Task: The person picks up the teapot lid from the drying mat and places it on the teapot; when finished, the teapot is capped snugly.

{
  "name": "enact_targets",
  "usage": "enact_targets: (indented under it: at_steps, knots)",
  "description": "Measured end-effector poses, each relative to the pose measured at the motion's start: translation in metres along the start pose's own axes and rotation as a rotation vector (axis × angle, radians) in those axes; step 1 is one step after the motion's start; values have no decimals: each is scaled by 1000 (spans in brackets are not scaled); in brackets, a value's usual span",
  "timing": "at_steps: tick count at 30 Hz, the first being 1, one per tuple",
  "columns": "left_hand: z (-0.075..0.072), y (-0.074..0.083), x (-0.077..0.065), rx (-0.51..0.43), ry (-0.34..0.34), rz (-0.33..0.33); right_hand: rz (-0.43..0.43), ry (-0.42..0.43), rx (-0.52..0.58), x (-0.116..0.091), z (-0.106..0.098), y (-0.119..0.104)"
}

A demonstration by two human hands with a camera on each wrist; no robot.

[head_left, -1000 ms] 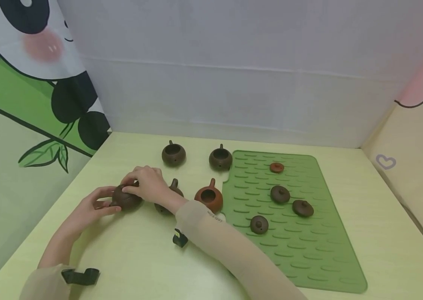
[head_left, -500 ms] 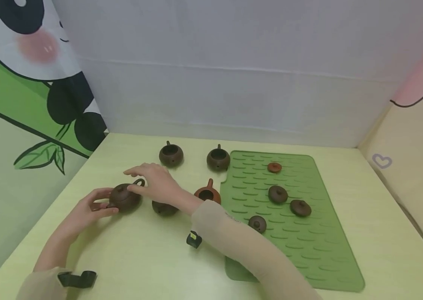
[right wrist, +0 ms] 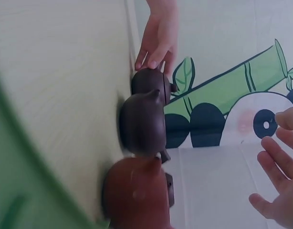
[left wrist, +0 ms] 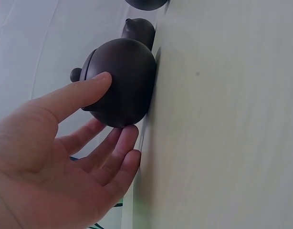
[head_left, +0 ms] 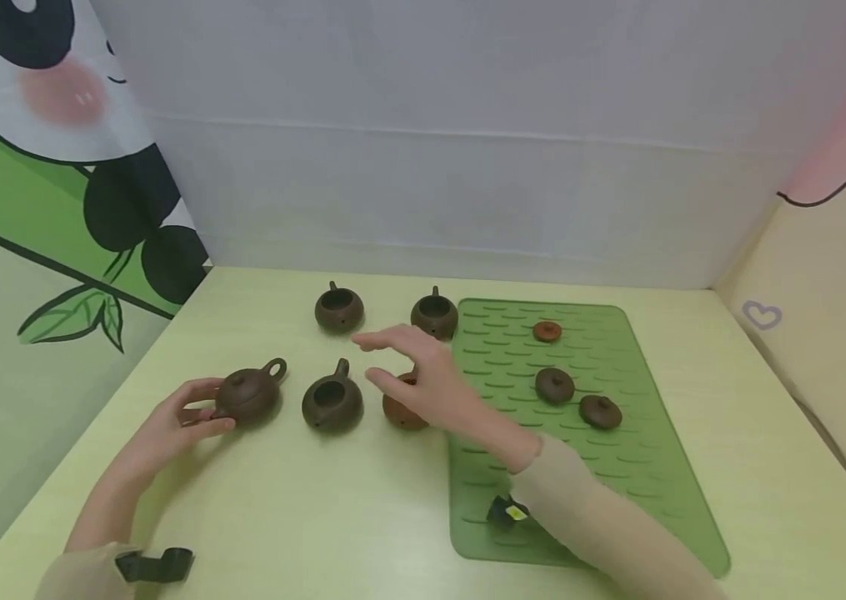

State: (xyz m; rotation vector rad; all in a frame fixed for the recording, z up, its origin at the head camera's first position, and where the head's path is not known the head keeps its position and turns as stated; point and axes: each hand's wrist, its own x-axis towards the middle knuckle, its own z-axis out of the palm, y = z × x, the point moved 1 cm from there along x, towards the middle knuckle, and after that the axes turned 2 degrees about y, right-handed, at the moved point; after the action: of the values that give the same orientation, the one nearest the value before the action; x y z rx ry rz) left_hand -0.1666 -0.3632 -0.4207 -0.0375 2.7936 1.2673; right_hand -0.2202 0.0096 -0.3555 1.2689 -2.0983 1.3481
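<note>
A dark brown teapot (head_left: 248,398) with its lid on stands at the left, handle toward the back right. My left hand (head_left: 163,429) holds it at the spout side; in the left wrist view the thumb lies on one side of the pot (left wrist: 127,81) and the fingers on the other. My right hand (head_left: 430,383) hovers over the reddish-brown teapot (head_left: 400,414), fingers spread and holding nothing, partly covering it. Between the two hands stands a lidless dark teapot (head_left: 332,417), its handle pointing back.
Two more lidless dark teapots (head_left: 339,312) stand at the back. To the right lies a green ridged mat (head_left: 663,500) bearing a reddish lid (head_left: 547,332) and dark lids (head_left: 554,386); the right forearm covers part of the mat. A pale cloth wall (head_left: 423,192) closes the back.
My right hand has let go of the lidded teapot and moved right, over the reddish-brown one. The right forearm now hides one dark lid. My left hand stays on its teapot.
</note>
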Motion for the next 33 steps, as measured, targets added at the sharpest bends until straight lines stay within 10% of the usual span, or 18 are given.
enact_targets:
  at_steps: [16, 33]
  knots:
    - [-2, 0, -2, 41, -1, -16, 127, 112, -109, -107, -71, 14]
    - [-4, 20, 1, 54, -7, -50, 246, -84, -402, -159, -91, 27]
